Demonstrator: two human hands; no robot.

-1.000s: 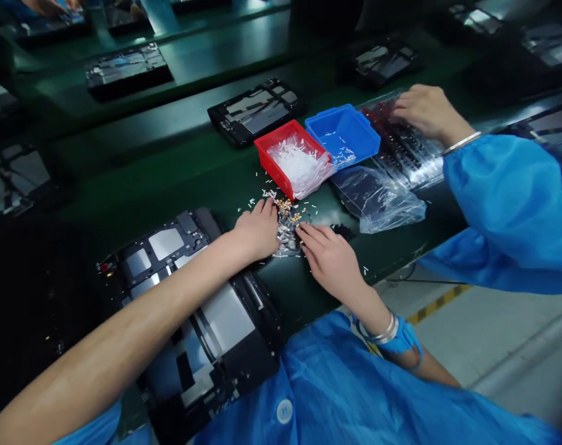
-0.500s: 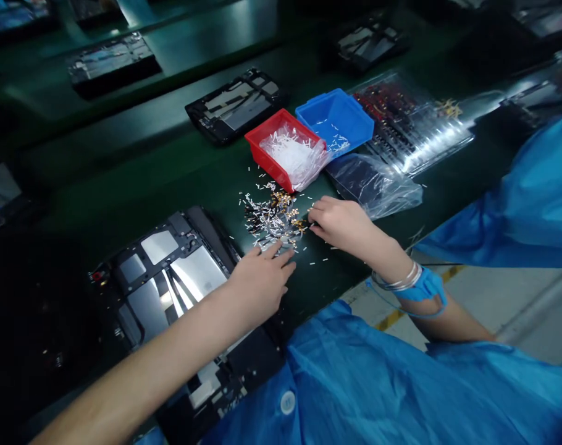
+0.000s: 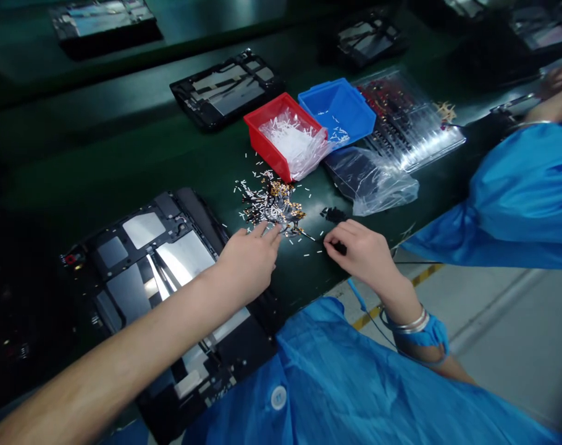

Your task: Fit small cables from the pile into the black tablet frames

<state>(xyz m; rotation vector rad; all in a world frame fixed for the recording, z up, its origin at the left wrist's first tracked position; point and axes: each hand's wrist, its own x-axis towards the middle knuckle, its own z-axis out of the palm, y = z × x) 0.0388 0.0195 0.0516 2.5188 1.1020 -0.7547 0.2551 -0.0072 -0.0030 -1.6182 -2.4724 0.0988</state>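
"Where's the heap of parts?"

"A loose pile of small white and gold pieces (image 3: 272, 204) lies on the green conveyor belt (image 3: 123, 142), with strays scattered around it."

"And the left hand (image 3: 246, 262)?"

"Just below the pile, with its fingers (image 3: 262, 232) open and spread and their tips at the pile's edge. They aren't gripping anything I can see."

"The right hand (image 3: 362, 253)?"

"To the right of the pile. Its fingers (image 3: 341, 232) are curled, close beside a small black piece (image 3: 340, 248). Whether they're gripping it, I can't tell."

"What's around the pile?"

"Just above it sits a red bin (image 3: 262, 142) holding a plastic bag (image 3: 294, 145) of white strips. Up and to the right is a blue bin (image 3: 350, 117), then a clear tray (image 3: 408, 117) of dark and red components. A crumpled clear bag (image 3: 369, 182) lies to the right. Down and to the left is a black device frame (image 3: 151, 259), with the left forearm across it."

"Anyone else?"

"Far to the right of the pile, another person's hand (image 3: 559, 80) and blue sleeve (image 3: 517, 191)."
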